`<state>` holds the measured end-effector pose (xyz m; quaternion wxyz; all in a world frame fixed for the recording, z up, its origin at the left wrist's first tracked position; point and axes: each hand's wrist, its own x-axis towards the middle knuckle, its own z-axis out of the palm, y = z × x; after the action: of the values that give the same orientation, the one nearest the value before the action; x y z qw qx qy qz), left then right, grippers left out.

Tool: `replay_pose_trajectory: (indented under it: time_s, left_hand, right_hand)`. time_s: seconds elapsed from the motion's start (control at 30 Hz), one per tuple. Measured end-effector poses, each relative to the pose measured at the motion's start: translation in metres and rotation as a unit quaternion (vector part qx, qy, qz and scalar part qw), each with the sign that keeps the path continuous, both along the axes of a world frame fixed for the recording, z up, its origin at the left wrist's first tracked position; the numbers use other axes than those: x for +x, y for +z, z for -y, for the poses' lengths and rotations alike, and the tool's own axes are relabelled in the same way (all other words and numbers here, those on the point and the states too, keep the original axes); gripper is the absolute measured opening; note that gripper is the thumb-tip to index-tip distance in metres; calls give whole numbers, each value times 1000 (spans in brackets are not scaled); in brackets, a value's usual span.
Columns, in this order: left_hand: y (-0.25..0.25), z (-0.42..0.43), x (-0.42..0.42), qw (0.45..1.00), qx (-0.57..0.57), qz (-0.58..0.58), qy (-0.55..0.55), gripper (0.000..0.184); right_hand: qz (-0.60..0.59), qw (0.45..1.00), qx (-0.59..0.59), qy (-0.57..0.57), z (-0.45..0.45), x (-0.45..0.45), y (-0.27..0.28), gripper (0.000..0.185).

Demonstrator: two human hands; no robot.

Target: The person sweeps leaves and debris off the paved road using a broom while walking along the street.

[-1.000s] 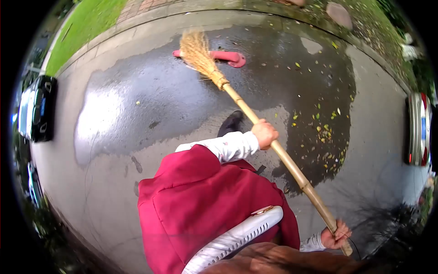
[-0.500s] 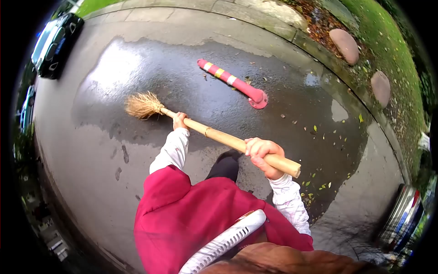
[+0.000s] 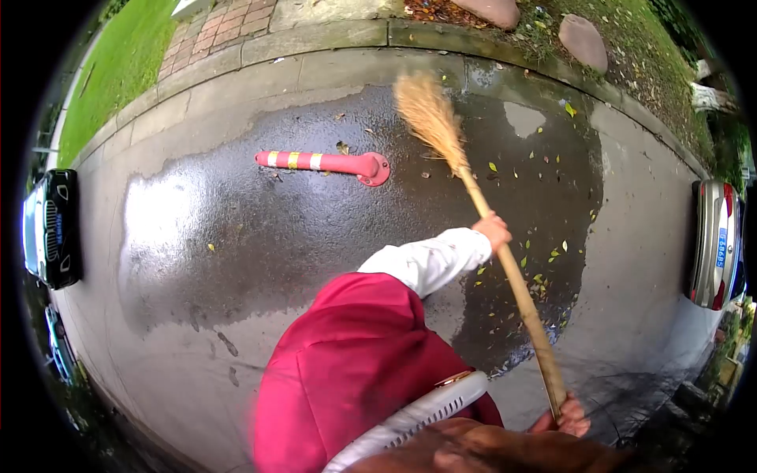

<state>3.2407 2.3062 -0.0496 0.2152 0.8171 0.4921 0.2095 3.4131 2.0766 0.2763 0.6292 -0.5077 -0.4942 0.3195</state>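
Presently, broom (image 3: 516,290): slants across wet ground (image 3: 307,236); bristles (image 3: 430,118) far, handle near-right.
Left hand (image 3: 493,231): fingers closed round mid-handle — guide bristle angle here.
Right hand (image 3: 573,418): fingers wrapped at near end — brace firmly.
Red post (image 3: 331,162): left of bristles; maintain clearance.

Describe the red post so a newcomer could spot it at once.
Find the large wet patch on the pavement. On it, left of the broom in view, the post lies on its side. Unlike the plain tan broom, it is red, with white and yellow bands and a round base at one end.
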Motion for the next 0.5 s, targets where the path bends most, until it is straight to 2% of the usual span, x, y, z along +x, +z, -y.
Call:
replay_pose_trajectory:
  time_s: [0.03,0.07,0.13,0.2,0.27,0.3,0.37,0.4,0.43,0.47,0.5]
  left_hand:
    - [3,1,49,998,25,51,-28,22]
    - [41,0,75,995,9,62,-74,24]
    - [80,1,118,985,27,126,-117,29]
    - [119,12,125,981,45,129,-138,28]
    - [127,34,118,987,56,106,-104,26]
    - [131,46,99,992,62,58,-94,24]
    - [115,68,51,997,58,-8,-52,28]
    - [86,79,25,997,73,-23,13,29]
    - [62,87,-7,996,62,-40,47,26]
    - [34,94,-36,991,60,-2,119,23]
    - [-11,103,-74,993,37,-11,115,22]
  right_hand:
    - [81,996,24,-19,12,6,21,28]
    - [90,993,64,-40,20,18,36,25]
    - [102,986,103,-81,29,43,64,22]
    - [-44,973,226,-31,36,84,80,18]
    - [-38,989,141,2,64,150,79,28]
    - [-79,984,144,-70,73,183,57,26]
    - [-164,979,122,24,29,157,31,23]
    - [-206,971,106,66,6,143,19,21]
    - [-228,964,64,119,-13,129,-5,28]
    - [-252,963,27,94,-38,90,-19,26]
    - [-241,964,29,111,-45,80,-27,25]
